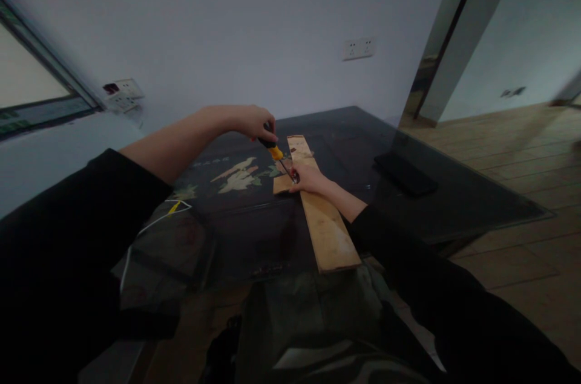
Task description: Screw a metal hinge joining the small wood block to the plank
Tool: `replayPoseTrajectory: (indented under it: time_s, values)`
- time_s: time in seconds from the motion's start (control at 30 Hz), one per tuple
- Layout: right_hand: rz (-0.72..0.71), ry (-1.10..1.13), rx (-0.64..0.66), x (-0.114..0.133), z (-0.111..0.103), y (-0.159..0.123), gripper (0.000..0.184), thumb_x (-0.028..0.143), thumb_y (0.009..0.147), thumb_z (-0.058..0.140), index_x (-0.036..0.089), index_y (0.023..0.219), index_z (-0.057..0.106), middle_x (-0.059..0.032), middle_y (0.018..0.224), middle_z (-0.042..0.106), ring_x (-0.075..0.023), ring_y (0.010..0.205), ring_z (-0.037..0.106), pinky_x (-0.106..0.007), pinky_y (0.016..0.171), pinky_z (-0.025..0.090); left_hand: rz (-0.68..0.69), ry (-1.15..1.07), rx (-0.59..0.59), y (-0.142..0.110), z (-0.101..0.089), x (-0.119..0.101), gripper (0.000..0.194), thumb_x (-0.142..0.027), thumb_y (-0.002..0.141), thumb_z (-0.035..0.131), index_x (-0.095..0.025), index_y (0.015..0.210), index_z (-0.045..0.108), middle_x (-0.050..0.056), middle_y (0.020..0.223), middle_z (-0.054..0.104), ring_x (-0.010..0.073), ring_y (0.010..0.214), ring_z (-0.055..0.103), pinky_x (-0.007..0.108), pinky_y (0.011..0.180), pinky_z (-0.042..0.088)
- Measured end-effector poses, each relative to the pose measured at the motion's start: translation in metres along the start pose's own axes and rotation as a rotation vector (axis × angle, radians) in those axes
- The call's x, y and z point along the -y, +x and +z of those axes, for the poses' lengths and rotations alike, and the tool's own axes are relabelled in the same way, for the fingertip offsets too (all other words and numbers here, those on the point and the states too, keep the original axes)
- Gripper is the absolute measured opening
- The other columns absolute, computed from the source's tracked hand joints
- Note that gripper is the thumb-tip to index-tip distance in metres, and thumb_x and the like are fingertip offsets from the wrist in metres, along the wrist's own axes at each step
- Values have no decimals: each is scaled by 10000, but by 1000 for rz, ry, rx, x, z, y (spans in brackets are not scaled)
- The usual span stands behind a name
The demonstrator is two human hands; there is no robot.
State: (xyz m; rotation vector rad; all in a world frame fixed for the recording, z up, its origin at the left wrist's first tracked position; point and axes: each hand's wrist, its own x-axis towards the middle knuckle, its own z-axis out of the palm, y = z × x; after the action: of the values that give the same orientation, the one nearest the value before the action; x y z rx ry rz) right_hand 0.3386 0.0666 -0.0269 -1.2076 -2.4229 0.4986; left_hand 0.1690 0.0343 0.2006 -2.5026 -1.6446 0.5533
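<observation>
My left hand (256, 123) is closed around the black and yellow handle of a screwdriver (275, 152), whose shaft slants down to the right. At the shaft's lower end, my right hand (309, 179) pinches a small shiny metal piece (295, 178); its exact kind is too small to tell. Beneath that hand lies a long pale wooden board (330, 233), running from the table's near edge toward the wall. A shorter wooden piece (281, 185) juts out to the left of the board; the hand partly hides where the two meet.
The dark glossy table (254, 227) has a bird-and-flower picture (238, 177) on its top. A flat black object (405, 174) lies at the right. A white cable (154, 224) runs along the left side. Wall sockets (359, 49) are above the far edge.
</observation>
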Motion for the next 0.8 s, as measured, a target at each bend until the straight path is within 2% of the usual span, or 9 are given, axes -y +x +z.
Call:
replayPoseTrajectory:
  time_s: [0.13,0.3,0.5,0.63,0.8]
  values:
    - [-8,-7,6,0,-1,0,465,352,672,863,192,1041,629,-47,989,707,-214,890,635,-284,662,381,62,-27,33,-3,-3,1,661,-606,775,600,-229,1310,695,87,1029,761,251,973,623,314,856,409]
    - [8,-12,18,5,-5,-3,469,343,663,870,196,1041,636,-42,943,702,-206,844,634,-290,647,386,80,-74,87,-2,-2,0,665,-648,786,559,-229,1277,717,89,875,748,250,880,631,326,801,423]
    - [5,-42,24,9,-11,-2,436,359,658,879,192,996,657,-44,929,695,-206,847,621,-293,645,379,39,-59,0,1,2,2,698,-673,831,471,-198,1280,715,89,771,718,236,817,617,322,777,402]
    - [-12,-50,7,9,-13,-1,419,371,648,887,191,949,657,-47,940,696,-207,861,612,-287,636,363,-4,-68,-51,1,1,5,672,-667,790,541,-181,1202,754,89,765,719,223,777,606,320,743,394]
    - [-3,-65,16,8,-14,-2,418,393,648,883,200,946,663,-49,935,690,-217,872,607,-284,639,364,0,-120,-16,-6,-2,1,641,-683,745,603,-183,1099,790,104,731,718,232,756,612,331,719,414]
